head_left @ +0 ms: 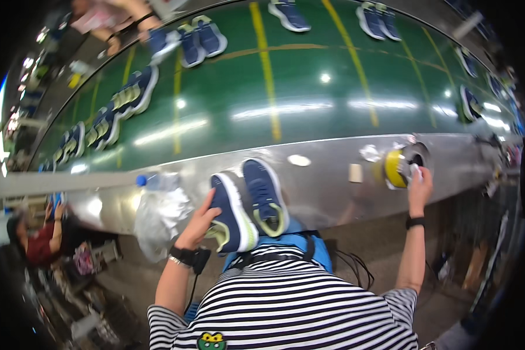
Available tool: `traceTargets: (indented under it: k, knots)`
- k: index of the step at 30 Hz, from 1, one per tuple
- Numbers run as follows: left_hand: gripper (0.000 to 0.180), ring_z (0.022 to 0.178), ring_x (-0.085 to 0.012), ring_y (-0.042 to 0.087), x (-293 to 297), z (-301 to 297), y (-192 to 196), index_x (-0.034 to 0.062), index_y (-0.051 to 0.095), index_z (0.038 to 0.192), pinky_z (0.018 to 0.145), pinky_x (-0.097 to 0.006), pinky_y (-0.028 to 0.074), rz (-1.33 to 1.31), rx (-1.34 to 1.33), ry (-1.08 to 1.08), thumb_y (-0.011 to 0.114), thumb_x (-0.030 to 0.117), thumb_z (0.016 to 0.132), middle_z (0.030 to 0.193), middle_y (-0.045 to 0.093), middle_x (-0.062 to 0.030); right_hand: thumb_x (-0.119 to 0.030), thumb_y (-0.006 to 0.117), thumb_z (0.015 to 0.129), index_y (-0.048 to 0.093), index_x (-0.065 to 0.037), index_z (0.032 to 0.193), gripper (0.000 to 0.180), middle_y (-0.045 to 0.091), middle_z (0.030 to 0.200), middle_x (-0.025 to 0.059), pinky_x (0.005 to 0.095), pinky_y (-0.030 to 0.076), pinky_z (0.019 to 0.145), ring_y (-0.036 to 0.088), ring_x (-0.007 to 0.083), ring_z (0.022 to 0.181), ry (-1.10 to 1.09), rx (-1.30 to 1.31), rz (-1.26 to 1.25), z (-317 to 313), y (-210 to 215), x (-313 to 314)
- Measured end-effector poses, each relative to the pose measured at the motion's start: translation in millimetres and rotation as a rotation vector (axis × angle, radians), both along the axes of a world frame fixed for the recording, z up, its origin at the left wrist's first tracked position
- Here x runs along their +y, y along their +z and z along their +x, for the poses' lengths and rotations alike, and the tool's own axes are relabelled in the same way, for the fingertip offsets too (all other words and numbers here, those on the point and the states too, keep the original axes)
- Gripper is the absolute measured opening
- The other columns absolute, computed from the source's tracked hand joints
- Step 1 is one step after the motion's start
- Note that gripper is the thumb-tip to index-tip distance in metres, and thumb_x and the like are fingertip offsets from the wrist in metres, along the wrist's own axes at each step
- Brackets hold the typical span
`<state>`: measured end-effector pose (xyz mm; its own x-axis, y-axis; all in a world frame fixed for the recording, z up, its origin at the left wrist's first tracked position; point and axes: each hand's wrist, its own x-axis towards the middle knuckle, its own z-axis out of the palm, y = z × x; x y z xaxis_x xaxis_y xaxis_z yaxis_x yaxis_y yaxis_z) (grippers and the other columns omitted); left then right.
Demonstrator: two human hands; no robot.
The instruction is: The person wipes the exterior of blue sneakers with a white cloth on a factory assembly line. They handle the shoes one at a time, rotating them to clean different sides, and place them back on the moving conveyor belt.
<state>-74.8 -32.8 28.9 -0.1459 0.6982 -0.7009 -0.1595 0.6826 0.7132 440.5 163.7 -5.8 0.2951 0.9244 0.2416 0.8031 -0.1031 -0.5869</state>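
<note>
My left hand (200, 224) grips a navy sneaker (232, 210) by its side, thumb up along the upper. The shoe is tilted, showing its white sole edge and lime-green heel. Just right of it a second navy sneaker (264, 195) lies on the metal ledge, its heel opening toward me. Out to the right, my right hand (421, 189) is closed on a small white wad (415, 169), possibly cloth, at the mouth of a yellow tin (395, 168). The inside of the tin looks dark.
Beyond the metal ledge (326, 204) runs a green conveyor belt (309, 76) with yellow lines, carrying several navy sneakers (135, 90). A clear plastic bag (160, 221) and a blue-capped bottle (157, 182) are left of my shoes. Co-workers' hands (114, 45) show far left.
</note>
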Motion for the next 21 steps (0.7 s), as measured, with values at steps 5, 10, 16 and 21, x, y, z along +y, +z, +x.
traceTargets:
  k: [5, 10, 16, 21]
  knots:
    - [0.066, 0.11, -0.0167, 0.044, -17.3, -29.2, -10.0, 0.0126, 0.024, 0.141, 0.095, -0.025, 0.033, 0.04, -0.004, -0.105, 0.051, 0.011, 0.081, 0.13, 0.041, -0.0135, -0.006, 0.055, 0.084, 0.058, -0.002, 0.099, 0.016, 0.06, 0.089, 0.0054, 0.026, 0.044, 0.072, 0.054, 0.0115, 0.081, 0.357, 0.491, -0.096, -176.6, 54.7, -59.8]
    - [0.065, 0.108, -0.0183, 0.048, -28.7, -54.1, -18.9, 0.0111, 0.025, 0.141, 0.094, -0.026, 0.035, 0.064, 0.018, -0.28, 0.051, 0.014, 0.081, 0.126, 0.047, -0.0146, -0.006, 0.057, 0.081, 0.06, -0.002, 0.094, 0.014, 0.06, 0.084, 0.007, 0.027, 0.044, 0.065, 0.055, 0.0134, 0.075, 0.641, 0.666, -0.398, -325.5, 38.8, -131.0]
    - [0.065, 0.1, -0.0155, 0.05, -37.0, -72.0, -20.6, 0.0141, 0.024, 0.141, 0.09, -0.026, 0.038, 0.092, 0.088, -0.493, 0.05, 0.014, 0.082, 0.12, 0.051, -0.0133, -0.007, 0.058, 0.078, 0.058, -0.001, 0.085, 0.009, 0.056, 0.08, 0.0155, 0.0392, 0.044, 0.065, 0.056, 0.0339, 0.074, 0.713, 0.447, -0.316, -418.2, -20.9, -164.1]
    - [0.066, 0.091, -0.023, 0.056, -42.8, -82.9, -24.5, 0.0172, 0.025, 0.141, 0.084, -0.03, 0.042, 0.113, 0.12, -0.535, 0.052, 0.02, 0.08, 0.105, 0.057, -0.0189, -0.005, 0.056, 0.078, 0.056, 0.0, 0.084, 0.008, 0.054, 0.08, 0.0175, 0.0426, 0.043, 0.067, 0.055, 0.0376, 0.076, 0.755, 0.257, -0.269, -433.5, -38.8, -149.3]
